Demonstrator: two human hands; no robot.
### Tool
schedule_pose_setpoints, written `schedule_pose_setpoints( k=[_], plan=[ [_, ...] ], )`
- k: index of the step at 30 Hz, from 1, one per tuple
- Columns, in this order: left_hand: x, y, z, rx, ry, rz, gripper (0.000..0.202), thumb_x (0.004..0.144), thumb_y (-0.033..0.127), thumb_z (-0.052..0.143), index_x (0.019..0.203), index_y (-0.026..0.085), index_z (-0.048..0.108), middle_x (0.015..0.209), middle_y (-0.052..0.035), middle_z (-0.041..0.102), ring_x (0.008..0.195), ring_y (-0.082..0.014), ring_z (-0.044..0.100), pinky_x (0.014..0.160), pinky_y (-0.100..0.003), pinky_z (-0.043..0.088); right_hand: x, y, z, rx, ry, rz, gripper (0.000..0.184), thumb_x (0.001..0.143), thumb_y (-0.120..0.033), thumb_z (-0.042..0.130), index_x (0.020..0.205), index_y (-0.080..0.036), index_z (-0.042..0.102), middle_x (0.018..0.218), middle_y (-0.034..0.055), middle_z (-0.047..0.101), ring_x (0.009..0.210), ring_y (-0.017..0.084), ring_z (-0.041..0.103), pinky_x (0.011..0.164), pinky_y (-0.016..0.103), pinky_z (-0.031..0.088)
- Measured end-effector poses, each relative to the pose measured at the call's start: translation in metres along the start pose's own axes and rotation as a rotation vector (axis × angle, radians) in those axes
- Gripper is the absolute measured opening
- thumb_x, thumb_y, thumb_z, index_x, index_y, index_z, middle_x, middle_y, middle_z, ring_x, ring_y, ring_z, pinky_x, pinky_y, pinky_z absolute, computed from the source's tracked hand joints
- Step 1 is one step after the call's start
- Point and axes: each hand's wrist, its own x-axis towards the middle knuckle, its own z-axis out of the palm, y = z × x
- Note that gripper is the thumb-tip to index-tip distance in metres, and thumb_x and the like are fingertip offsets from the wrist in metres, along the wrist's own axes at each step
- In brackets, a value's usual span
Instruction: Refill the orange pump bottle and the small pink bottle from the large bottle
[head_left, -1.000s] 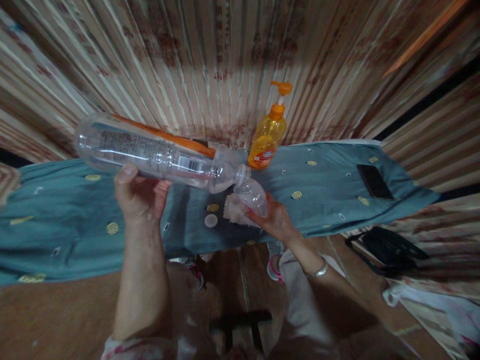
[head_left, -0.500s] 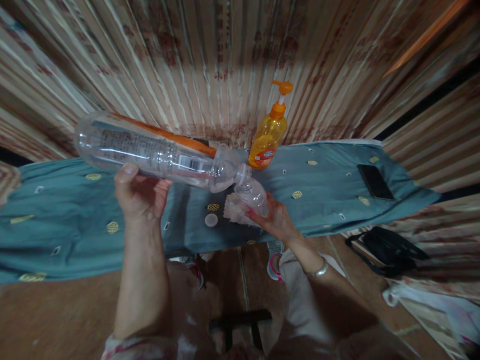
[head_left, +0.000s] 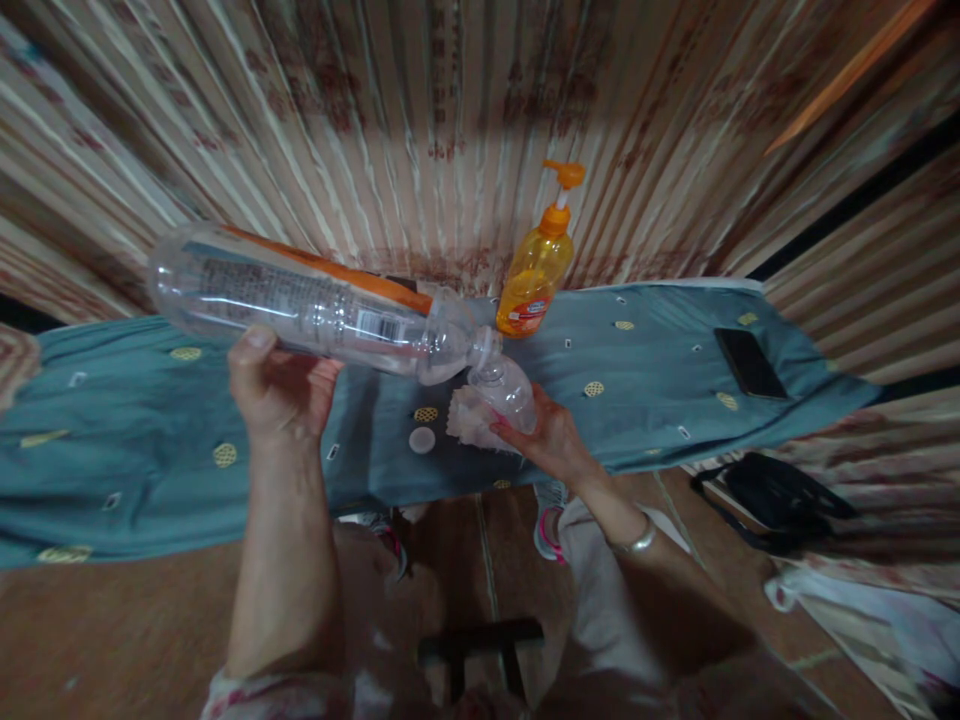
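My left hand point(head_left: 281, 385) grips a large clear plastic bottle point(head_left: 300, 300) with an orange-edged label. It lies tilted on its side, its neck pointing right and slightly down. My right hand point(head_left: 551, 430) is closed round a small clear bottle point(head_left: 510, 395), which leans toward the large one. The two mouths meet, or nearly so; any liquid passing between them cannot be made out. Under the small bottle a pale crumpled cloth point(head_left: 476, 418) lies on the table. A round white cap point(head_left: 422, 440) rests just left of that cloth.
A pump bottle of yellow liquid point(head_left: 534, 270) stands behind the small bottle. The narrow table wears a green patterned cloth point(head_left: 637, 370). At the right lies a dark phone point(head_left: 750, 362). A black bag point(head_left: 784, 495) is beyond the table's front edge, and striped curtains point(head_left: 420, 120) hang behind.
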Motion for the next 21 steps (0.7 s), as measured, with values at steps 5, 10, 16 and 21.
schedule_pose_setpoints(
  k=[5, 10, 16, 21],
  plan=[
    [0.0009, -0.0007, -0.0013, -0.003, -0.009, 0.007, 0.06, 0.059, 0.039, 0.082, 0.116, 0.026, 0.069, 0.108, -0.0054, 0.076, 0.117, -0.0333, 0.071, 0.101, -0.05, 0.061, 0.0001, -0.0004, -0.0006, 0.019, 0.001, 0.001, 0.059, 0.081, -0.041, 0.084, 0.134, -0.024, 0.065, 0.12, 0.0134, 0.081, 0.11, 0.037, 0.079, 0.096, 0.052, 0.064],
    [0.0005, -0.0006, -0.0016, -0.003, -0.009, 0.0, 0.061, 0.06, 0.039, 0.082, 0.117, 0.025, 0.069, 0.108, -0.0058, 0.076, 0.119, -0.0338, 0.07, 0.101, -0.051, 0.062, 0.0002, -0.0013, -0.0017, 0.027, -0.014, -0.001, 0.057, 0.083, -0.042, 0.082, 0.134, -0.024, 0.064, 0.118, 0.0131, 0.081, 0.11, 0.038, 0.079, 0.096, 0.052, 0.064],
    [0.0002, 0.001, 0.0, 0.007, -0.006, -0.001, 0.06, 0.059, 0.039, 0.082, 0.116, 0.026, 0.07, 0.109, -0.0045, 0.076, 0.115, -0.0331, 0.072, 0.096, -0.05, 0.064, 0.0001, -0.0012, -0.0015, 0.015, -0.004, 0.0, 0.061, 0.082, -0.041, 0.083, 0.136, -0.022, 0.063, 0.118, 0.0138, 0.081, 0.11, 0.038, 0.079, 0.095, 0.05, 0.064],
    [-0.0007, 0.0024, 0.0026, 0.025, 0.001, -0.006, 0.058, 0.058, 0.04, 0.081, 0.113, 0.027, 0.071, 0.11, -0.0046, 0.077, 0.115, -0.0345, 0.072, 0.094, -0.052, 0.065, -0.0002, -0.0016, -0.0022, 0.013, -0.009, -0.006, 0.058, 0.082, -0.04, 0.083, 0.135, -0.024, 0.064, 0.119, 0.0131, 0.081, 0.109, 0.038, 0.08, 0.094, 0.051, 0.065]
  ],
)
